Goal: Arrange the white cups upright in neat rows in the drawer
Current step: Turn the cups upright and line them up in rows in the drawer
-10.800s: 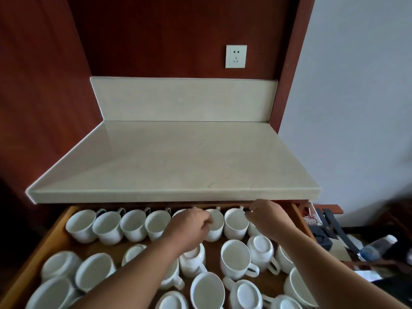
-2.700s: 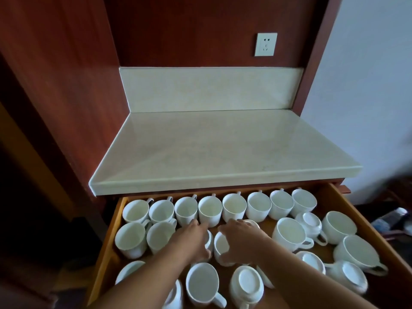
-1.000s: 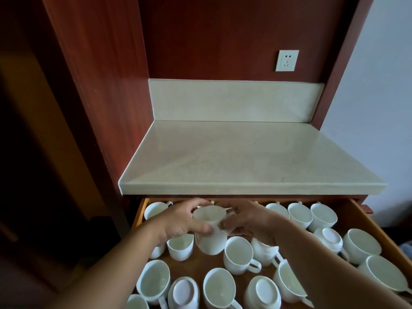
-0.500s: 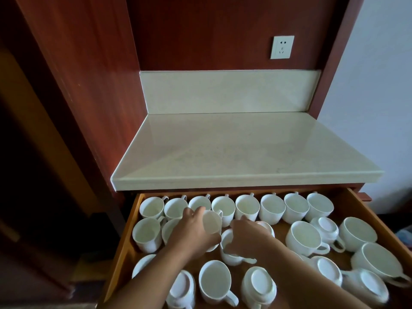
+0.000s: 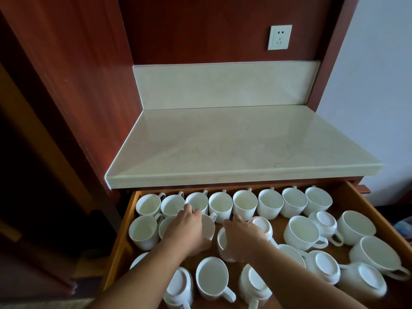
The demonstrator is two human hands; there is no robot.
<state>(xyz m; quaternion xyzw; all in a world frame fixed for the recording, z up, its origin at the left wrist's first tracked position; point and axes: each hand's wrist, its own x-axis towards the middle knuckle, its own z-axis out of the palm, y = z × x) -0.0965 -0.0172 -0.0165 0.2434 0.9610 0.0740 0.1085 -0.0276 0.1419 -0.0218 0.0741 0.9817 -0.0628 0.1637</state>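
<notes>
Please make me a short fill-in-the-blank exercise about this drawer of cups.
1. The back row under the countertop holds ____ upright cups.
2. The left hand grips a white cup in the ____ row.
3. The cup just beyond the right hand stands ____ down.
4. On the wall is a white ____.

Missing words: eight; second; upside; socket

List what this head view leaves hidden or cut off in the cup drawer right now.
- Head view: the left hand covers most of the cup under it, so how that cup stands and the grip are unclear.
- The right hand hides most of another cup.
- The countertop overhangs the back row's handles.
- The picture's bottom edge crops the front cups.
- The left forearm hides all but the rim of a cup at the drawer's left wall.
</notes>
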